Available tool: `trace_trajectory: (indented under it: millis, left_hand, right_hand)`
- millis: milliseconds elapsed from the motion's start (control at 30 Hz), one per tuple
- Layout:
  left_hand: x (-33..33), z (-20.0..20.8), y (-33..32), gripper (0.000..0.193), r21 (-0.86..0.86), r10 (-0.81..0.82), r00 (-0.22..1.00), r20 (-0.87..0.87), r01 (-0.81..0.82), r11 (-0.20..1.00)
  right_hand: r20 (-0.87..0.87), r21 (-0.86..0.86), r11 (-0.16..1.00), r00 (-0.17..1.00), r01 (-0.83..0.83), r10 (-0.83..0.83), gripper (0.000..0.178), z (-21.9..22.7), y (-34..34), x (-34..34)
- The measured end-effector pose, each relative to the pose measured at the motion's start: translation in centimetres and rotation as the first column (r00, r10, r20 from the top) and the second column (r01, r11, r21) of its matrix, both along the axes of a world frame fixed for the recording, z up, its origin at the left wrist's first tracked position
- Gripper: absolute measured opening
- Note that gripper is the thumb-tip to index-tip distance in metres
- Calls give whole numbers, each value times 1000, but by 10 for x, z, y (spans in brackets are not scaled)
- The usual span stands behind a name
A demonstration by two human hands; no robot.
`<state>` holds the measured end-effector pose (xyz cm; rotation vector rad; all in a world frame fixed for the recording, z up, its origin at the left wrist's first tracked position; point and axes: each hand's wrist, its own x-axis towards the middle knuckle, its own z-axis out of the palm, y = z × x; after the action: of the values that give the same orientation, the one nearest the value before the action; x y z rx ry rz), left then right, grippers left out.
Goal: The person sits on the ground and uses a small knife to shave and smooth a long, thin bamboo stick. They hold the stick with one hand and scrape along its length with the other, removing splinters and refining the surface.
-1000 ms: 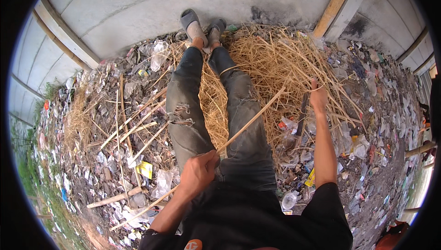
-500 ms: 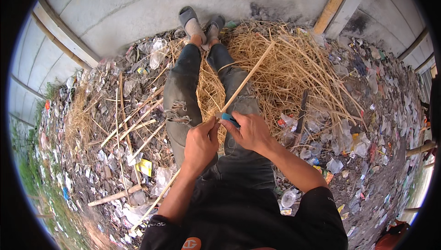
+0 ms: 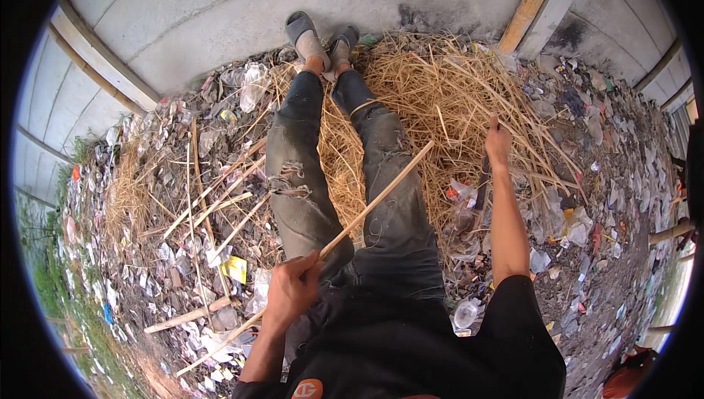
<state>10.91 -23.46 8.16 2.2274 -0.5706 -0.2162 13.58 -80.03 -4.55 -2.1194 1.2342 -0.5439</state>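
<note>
My left hand (image 3: 292,290) is closed around a long pale bamboo strip (image 3: 381,197). The strip slants up and right across my thighs, and its lower end passes under my left forearm to the ground. Out to the right, my right hand (image 3: 498,144) is raised over the edge of the shavings pile, fingers curled. What it holds, if anything, is hidden. Just beside and below it lies a long dark blade-like piece (image 3: 482,185). Loose bamboo shavings (image 3: 418,98) are heaped beyond and between my outstretched legs (image 3: 392,179).
Several bamboo strips (image 3: 192,201) and a short thick stick (image 3: 187,316) lie on the left among plastic litter (image 3: 257,83). A grey panel wall (image 3: 242,3) stands beyond my feet, with a bamboo post (image 3: 532,4) at right. A clear plastic cup (image 3: 465,315) lies near my right side.
My right hand has left the strip and swung up and right; the blue-handled tool seen in it no longer shows. My left hand has drawn the strip down toward my body.
</note>
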Motion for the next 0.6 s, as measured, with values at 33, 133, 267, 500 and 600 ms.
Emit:
trace_trajectory:
  millis: [33, 133, 267, 500, 600]
  left_hand:
    - [-1, -1, 8, 24, 8, 69, 996, -62, -69, 998]
    - [11, 2, -4, 24, -34, 205, 955, -213, -217, 975]
    - [42, -5, -46, 26, -128, 187, 973, -132, -204, 971]
    - [56, -9, -89, 29, -227, 126, 992, -22, -127, 966]
    - [48, 3, -88, 26, -143, 175, 985, 6, -173, 974]
  right_hand:
    - [44, -65, 998, 999, -1, 4, 77, 4, 0, -10]
    - [295, -42, 991, 946, -128, 134, 73, 32, 42, -6]
    - [360, -51, 883, 817, -466, 452, 61, 94, 145, 3]
    - [66, -203, 494, 492, -845, 868, 56, 121, 280, -11]
    - [-36, -189, 498, 513, -846, 858, 58, 115, 282, -3]
